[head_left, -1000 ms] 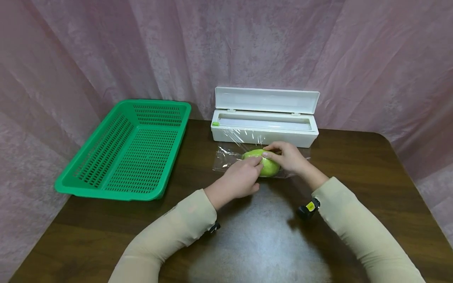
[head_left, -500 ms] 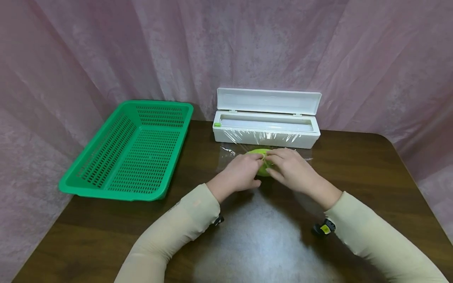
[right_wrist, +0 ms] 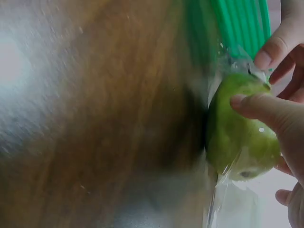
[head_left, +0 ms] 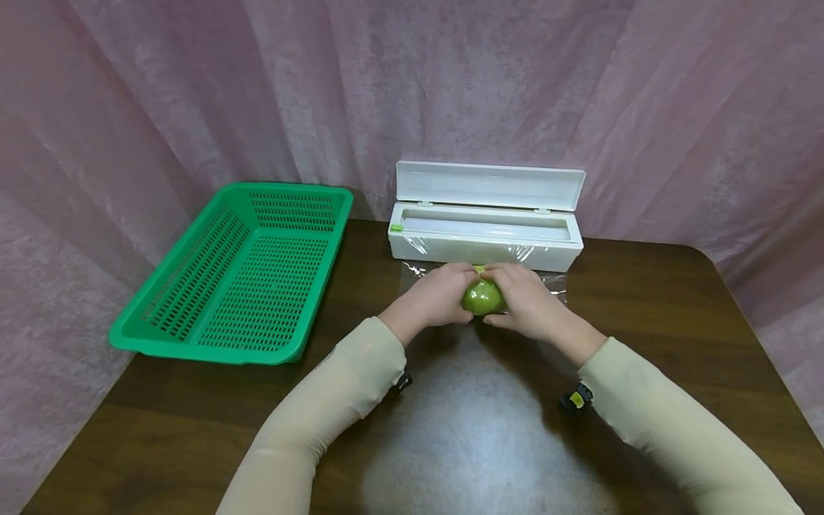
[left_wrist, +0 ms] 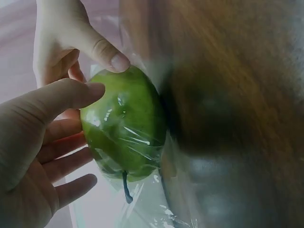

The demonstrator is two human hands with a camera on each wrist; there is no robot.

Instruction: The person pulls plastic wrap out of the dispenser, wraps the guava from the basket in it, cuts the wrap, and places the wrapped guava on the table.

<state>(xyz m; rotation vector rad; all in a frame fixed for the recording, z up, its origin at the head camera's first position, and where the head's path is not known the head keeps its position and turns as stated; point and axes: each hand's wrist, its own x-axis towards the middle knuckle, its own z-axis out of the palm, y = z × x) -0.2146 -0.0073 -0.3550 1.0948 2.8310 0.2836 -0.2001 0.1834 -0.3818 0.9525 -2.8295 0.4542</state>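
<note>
A green pear (head_left: 483,297) sits on the table in front of the white cling film box, with clear cling film (left_wrist: 142,142) over its skin. My left hand (head_left: 438,297) holds its left side, thumb toward me and fingers behind. From the right, my right hand (head_left: 524,300) grips it the same way, the fingertips of both hands nearly meeting at the far side. The left wrist view shows the pear's dark stem (left_wrist: 127,187) under the wrinkled film. In the right wrist view the right thumb (right_wrist: 256,105) presses on the pear.
Behind the hands stands the white cling film box (head_left: 489,250), lid (head_left: 489,184) raised, film running down its front to the table. A green plastic basket (head_left: 257,354) stands at the left. A pink curtain (head_left: 322,93) hangs behind the brown table (head_left: 676,315).
My fingers have moved from the top of the pear to its two sides. The right hand lifted off briefly, then closed round the right side. The pear now appears rounder, turned from its earlier sideways position.
</note>
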